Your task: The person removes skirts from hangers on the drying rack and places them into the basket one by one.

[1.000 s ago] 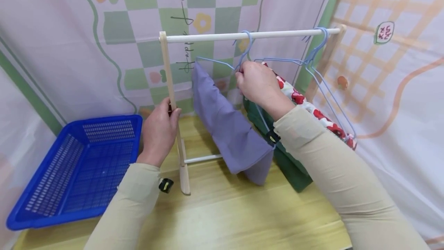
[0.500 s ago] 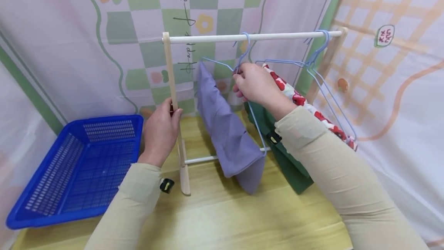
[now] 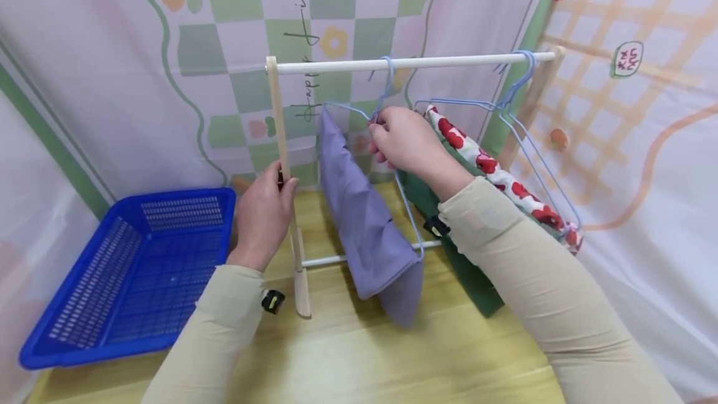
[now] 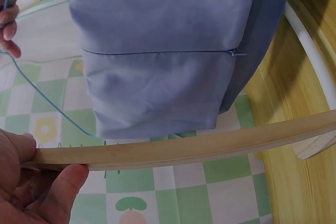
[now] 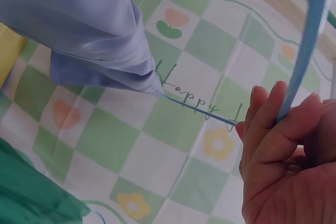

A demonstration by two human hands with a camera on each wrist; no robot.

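Observation:
My left hand (image 3: 262,214) grips the wooden left post (image 3: 282,136) of a small clothes rack; thumb and fingers close on the post in the left wrist view. With my right hand (image 3: 406,142) I pinch a blue wire clothes hanger (image 3: 388,83) at its neck, just under the hook. That hook sits over the rack's white top rod (image 3: 449,62). Draped over the hanger is a lavender zippered cloth (image 3: 359,217), like a cushion cover, whose zipper (image 4: 163,52) shows in the left wrist view. The right wrist view shows my fingers (image 5: 270,129) curled around the wire.
At the rod's right end hang more blue hangers (image 3: 513,89), with a red-flowered cloth (image 3: 488,164) and a dark green cloth (image 3: 471,276). A blue plastic basket (image 3: 129,273) stands left of the rack. Printed curtains back the wooden table (image 3: 359,360).
My right hand has slid the hanger with the lavender cloth leftward along the rod, away from the other hangers. My left hand keeps its grip on the post.

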